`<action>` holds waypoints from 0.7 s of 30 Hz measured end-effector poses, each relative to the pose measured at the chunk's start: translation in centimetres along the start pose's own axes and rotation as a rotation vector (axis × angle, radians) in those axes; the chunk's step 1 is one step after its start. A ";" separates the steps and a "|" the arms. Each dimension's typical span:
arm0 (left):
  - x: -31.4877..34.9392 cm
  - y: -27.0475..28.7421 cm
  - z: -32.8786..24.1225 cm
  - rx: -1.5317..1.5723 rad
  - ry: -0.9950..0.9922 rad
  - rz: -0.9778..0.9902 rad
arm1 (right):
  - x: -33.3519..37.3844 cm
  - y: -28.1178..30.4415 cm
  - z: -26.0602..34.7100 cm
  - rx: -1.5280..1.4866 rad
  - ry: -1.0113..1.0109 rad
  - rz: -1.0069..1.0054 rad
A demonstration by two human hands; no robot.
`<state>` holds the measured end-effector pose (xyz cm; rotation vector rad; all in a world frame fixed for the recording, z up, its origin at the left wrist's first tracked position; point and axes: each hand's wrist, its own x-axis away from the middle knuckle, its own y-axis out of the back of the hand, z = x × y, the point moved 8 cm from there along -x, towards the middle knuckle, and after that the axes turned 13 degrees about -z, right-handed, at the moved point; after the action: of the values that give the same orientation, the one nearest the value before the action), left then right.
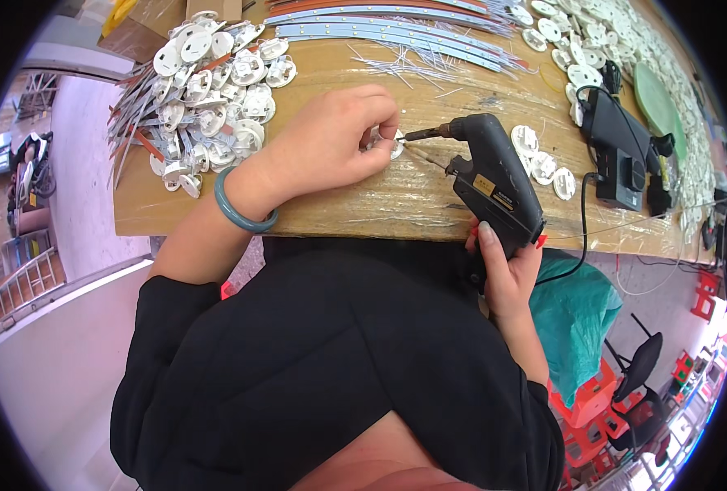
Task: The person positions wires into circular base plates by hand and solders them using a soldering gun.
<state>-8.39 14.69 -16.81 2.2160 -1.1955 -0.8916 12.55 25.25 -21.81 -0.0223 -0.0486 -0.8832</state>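
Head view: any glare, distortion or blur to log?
Head view: shiny glare streaks the tabletop; its far right side curves along the fisheye rim; a bright patch at lower right looks washed out; the black soldering gun looks fairly sharp.

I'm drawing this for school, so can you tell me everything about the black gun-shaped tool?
The black tool looks like hard plastic, with a gold label on its side. A narrow dark tip points left toward a white disc; I can't tell if they touch. A thin tube slants below the tip. The right hand grips the handle, holding the tool tilted near the table's front edge.
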 end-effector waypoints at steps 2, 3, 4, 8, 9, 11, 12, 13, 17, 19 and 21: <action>0.0 0.0 0.0 0.002 0.003 0.004 | -0.1 0.0 0.0 0.033 0.011 0.005; 0.0 -0.1 0.0 0.003 0.002 0.002 | -0.1 0.0 0.0 0.033 0.010 0.004; 0.0 0.0 0.0 0.003 0.001 0.000 | -0.1 0.0 0.0 0.033 0.006 0.011; 0.0 -0.1 0.0 -0.002 0.012 0.005 | -0.1 0.0 -0.1 0.043 -0.021 0.014; 0.0 -0.1 0.1 -0.002 0.014 0.008 | -0.1 0.0 -0.1 0.043 -0.022 0.013; 0.1 -0.2 0.1 -0.001 0.016 0.012 | -0.1 0.0 0.0 0.052 -0.021 0.012; 0.1 -0.1 0.1 -0.003 0.018 0.011 | -0.1 0.0 0.0 0.052 -0.022 0.011; 0.1 -0.1 0.1 -0.005 0.021 0.009 | -0.1 -0.1 0.1 0.057 -0.009 0.017; 0.1 -0.1 0.1 -0.012 0.018 0.009 | -0.2 -0.1 0.1 0.053 0.027 0.028; 0.1 0.0 0.0 -0.019 0.008 0.002 | 0.0 -0.1 0.1 -0.005 -0.002 -0.001; 0.1 -0.1 0.1 -0.016 0.008 0.004 | 0.0 0.1 0.0 -0.063 -0.032 -0.031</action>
<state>-8.36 14.63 -16.93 2.2014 -1.1850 -0.8863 12.64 25.28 -21.81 -0.0950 -0.0505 -0.9153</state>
